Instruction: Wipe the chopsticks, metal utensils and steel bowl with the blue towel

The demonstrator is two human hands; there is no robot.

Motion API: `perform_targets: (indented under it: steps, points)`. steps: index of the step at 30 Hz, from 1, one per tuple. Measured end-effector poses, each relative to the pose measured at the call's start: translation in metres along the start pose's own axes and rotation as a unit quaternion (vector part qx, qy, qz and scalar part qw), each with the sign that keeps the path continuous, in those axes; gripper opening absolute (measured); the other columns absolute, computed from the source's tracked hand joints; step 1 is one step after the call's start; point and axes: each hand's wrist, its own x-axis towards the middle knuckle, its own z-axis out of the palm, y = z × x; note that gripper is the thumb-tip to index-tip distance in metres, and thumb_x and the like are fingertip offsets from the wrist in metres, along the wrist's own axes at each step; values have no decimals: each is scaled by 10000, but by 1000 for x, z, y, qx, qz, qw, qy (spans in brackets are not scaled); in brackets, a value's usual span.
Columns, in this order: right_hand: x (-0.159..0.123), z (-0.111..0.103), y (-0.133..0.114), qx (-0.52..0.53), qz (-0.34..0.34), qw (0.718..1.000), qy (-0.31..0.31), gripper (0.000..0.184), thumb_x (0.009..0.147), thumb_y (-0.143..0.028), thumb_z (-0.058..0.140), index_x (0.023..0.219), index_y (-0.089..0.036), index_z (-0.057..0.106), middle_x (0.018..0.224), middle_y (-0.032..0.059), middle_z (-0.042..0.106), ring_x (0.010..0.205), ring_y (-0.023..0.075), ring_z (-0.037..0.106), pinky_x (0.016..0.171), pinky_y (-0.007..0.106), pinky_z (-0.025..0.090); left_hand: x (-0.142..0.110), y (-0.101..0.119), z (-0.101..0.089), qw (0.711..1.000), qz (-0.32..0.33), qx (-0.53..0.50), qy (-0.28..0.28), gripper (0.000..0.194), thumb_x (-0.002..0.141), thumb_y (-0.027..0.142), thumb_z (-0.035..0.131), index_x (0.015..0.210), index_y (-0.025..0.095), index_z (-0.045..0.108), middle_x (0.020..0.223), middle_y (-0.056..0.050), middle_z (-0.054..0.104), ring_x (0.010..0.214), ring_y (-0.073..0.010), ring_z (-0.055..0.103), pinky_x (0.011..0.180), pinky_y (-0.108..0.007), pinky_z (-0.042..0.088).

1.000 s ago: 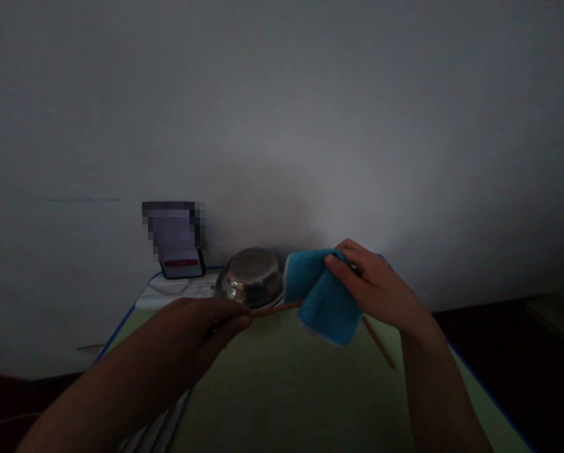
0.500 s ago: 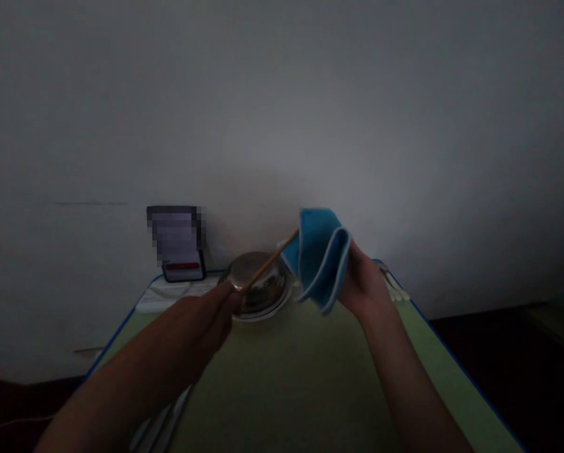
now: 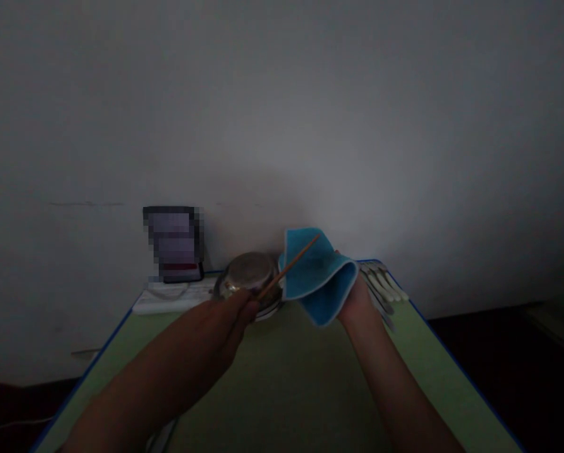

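Observation:
My left hand is closed around one end of a thin brown chopstick, which slants up to the right. Its far end lies over the face of a blue cloth with pale edging. The cloth hangs folded from my right hand, whose fingers are mostly behind it. Behind my left hand, an upturned metal bowl rests on a white-rimmed dish, partly covered by hand and cloth.
A phone or tablet, partly pixelated, leans against the wall above a folded white cloth. Several pale-handled pieces of cutlery lie at the table's back right. More long utensils show under my left forearm. The green table has a blue edge.
The chopstick end, earlier reaching behind the cloth's edge, now shows in front of the cloth. My left hand has moved right; the cloth has opened out and dropped slightly.

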Motion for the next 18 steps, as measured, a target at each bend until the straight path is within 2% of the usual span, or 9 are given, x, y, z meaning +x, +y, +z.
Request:
perform_targets:
  steps: [2,4,7,10,12,14,18]
  points:
    - [-3,4,1,-9,20,999,-23,529,825,-551,271,1062,-185,571,1018,82,669,978,237,601,915,434,408,2,5,1,1000,-6,-15,4,268,924,325,254,947,212,496,719,-11,612,624,-181,593,561,-292,384]
    - [-5,10,2,-20,24,999,-12,512,834,-540,267,1027,-187,585,985,69,678,956,223,609,906,412,419,3,10,3,999,-10,-28,22,279,929,368,255,868,206,474,695,-3,594,609,-177,584,547,-288,379]
    - [-5,18,7,-18,14,999,46,458,837,-529,285,925,-212,603,846,36,694,873,201,629,863,379,452,6,15,6,998,4,-37,50,295,885,481,355,812,209,440,670,14,572,562,-165,560,497,-265,361]
    - [-2,23,17,-23,-4,994,104,399,836,-513,329,894,-217,591,789,21,683,839,190,626,847,361,462,9,17,10,998,15,-41,54,358,810,546,470,922,206,457,734,-3,611,570,-171,569,463,-244,350]
    - [1,25,23,-29,-16,994,108,383,841,-499,349,920,-208,583,805,20,676,830,183,621,855,351,460,11,15,12,998,20,-35,42,371,813,526,480,1003,207,472,779,-21,635,602,-184,590,474,-245,361]
    - [2,26,27,-27,-18,995,92,395,849,-499,340,937,-197,579,800,23,670,813,182,621,852,350,462,12,13,12,999,25,-19,28,302,854,456,444,1017,212,511,788,-28,649,629,-189,606,503,-252,375]
    - [1,28,28,-18,-11,996,81,383,856,-487,345,922,-194,582,762,14,663,758,181,620,835,350,469,13,11,8,999,14,13,32,268,893,351,368,878,197,587,698,-20,643,620,-183,609,510,-252,353]
